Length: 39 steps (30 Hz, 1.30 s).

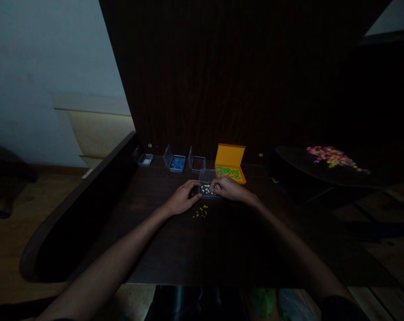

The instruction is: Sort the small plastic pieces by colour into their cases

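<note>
A small clear plastic box (pixel 203 195) with its lid raised stands in the middle of the dark table. Pale pieces (pixel 206 189) lie scattered inside it. My left hand (pixel 184 197) grips the box's left side, thumb at the near corner and fingers at the far one. Over the right part of the box, my right hand (pixel 229 189) has its fingertips pinched together among the pale pieces; whatever is between them is hidden. Just in front of the box, several small yellow pieces (pixel 202 211) are loose on the tabletop.
Behind stand an orange box (pixel 230 155) with green pieces, a clear box (pixel 198 163) with dark contents, another with blue pieces (pixel 177 163), and a small clear box (pixel 145 159). A colourful pile (pixel 333 157) lies on a dark surface at right. A raised side panel (pixel 84 200) borders the left.
</note>
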### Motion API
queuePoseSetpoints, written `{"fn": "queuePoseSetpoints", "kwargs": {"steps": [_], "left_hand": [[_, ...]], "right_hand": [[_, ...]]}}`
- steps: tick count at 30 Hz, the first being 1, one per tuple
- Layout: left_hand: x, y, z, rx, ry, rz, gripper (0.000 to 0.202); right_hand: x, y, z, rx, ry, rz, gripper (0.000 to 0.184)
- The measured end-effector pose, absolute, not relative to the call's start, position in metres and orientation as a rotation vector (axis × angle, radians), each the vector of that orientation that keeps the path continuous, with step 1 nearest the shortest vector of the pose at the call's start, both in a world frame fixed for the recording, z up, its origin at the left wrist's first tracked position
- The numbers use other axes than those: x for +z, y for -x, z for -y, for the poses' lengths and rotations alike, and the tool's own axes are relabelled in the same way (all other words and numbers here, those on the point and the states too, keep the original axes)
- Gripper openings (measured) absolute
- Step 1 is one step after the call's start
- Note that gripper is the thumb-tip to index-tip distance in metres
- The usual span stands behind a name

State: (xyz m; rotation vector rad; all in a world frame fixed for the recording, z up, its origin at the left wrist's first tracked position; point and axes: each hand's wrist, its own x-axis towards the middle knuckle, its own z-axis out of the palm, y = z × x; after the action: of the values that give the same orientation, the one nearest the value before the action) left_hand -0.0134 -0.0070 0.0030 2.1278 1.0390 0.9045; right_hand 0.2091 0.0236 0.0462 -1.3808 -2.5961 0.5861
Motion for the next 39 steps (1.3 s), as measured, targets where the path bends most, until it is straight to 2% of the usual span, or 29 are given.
{"fn": "queuePoseSetpoints", "kwargs": {"steps": [7,15,20,39], "left_hand": [[0.002,0.014,0.007,0.891,-2.145,-1.040,0.028],[0.000,0.015,0.005,0.896,-2.151,-1.050,0.029],[0.002,0.015,0.005,0.897,-2.168,-1.045,0.027],[0.004,0.015,0.007,0.890,-2.162,-1.039,0.028]], "right_hand": [[0.051,-0.210,-0.022,0.561,1.410,2.600,0.018],[0.051,-0.224,-0.005,0.518,1.398,2.557,0.030],[0.048,-0.225,0.004,0.382,1.437,2.605,0.034],[0.061,-0.205,0.008,0.002,1.561,2.880,0.032]]}}
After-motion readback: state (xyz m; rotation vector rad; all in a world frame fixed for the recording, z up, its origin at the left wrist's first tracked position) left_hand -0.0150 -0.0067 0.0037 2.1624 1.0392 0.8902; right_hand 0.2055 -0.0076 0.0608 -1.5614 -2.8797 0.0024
